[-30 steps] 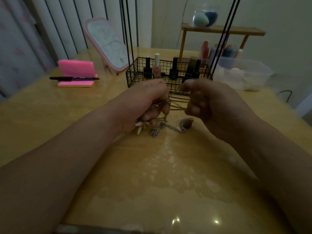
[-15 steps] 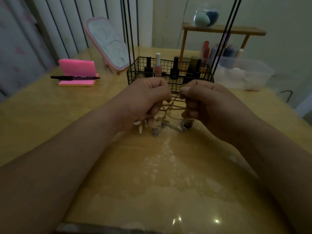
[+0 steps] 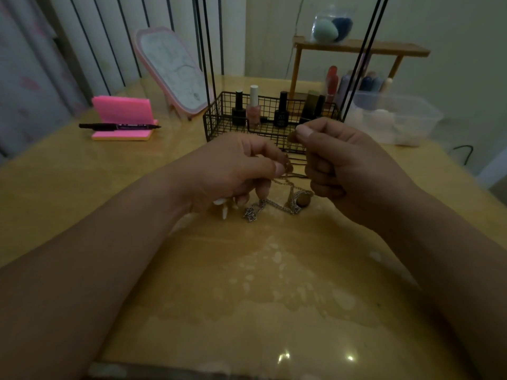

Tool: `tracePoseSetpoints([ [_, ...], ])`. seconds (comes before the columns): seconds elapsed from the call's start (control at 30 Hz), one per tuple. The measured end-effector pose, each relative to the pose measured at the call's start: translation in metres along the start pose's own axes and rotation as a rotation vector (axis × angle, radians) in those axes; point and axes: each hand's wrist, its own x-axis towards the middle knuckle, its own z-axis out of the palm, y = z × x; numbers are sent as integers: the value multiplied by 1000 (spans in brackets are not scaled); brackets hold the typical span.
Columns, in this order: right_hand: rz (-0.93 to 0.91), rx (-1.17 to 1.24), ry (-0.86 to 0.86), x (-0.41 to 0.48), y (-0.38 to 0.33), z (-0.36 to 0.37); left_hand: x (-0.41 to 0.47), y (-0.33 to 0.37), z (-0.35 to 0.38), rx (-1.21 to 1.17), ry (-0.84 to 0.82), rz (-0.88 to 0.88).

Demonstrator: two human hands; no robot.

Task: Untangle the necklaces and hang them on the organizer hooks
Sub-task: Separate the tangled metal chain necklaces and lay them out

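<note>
Tangled gold and silver chain necklaces (image 3: 277,207) are trailing onto the glossy wooden table (image 3: 247,297) between your hands. Your left hand (image 3: 236,171) is pinching a gold strand, fingers curled. Your right hand (image 3: 338,165) is pinching another strand higher up. The black marker pen (image 3: 120,126) is showing print too blurred to read.

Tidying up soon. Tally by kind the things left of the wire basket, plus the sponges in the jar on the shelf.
Mirror: 1
Marker: 1
Pink notepad: 1
Sponges: 2
Total: 5
</note>
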Motion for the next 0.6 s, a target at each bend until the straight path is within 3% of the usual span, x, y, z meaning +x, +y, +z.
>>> tracePoseSetpoints([
  [0.3, -26, 96, 52, 1, -2, -2, 0, -2, 0, 39, -58, -23],
  [0.6, 12, 389, 95, 2, -8, -9, -1, -2, -4, 107, -71, -16],
])
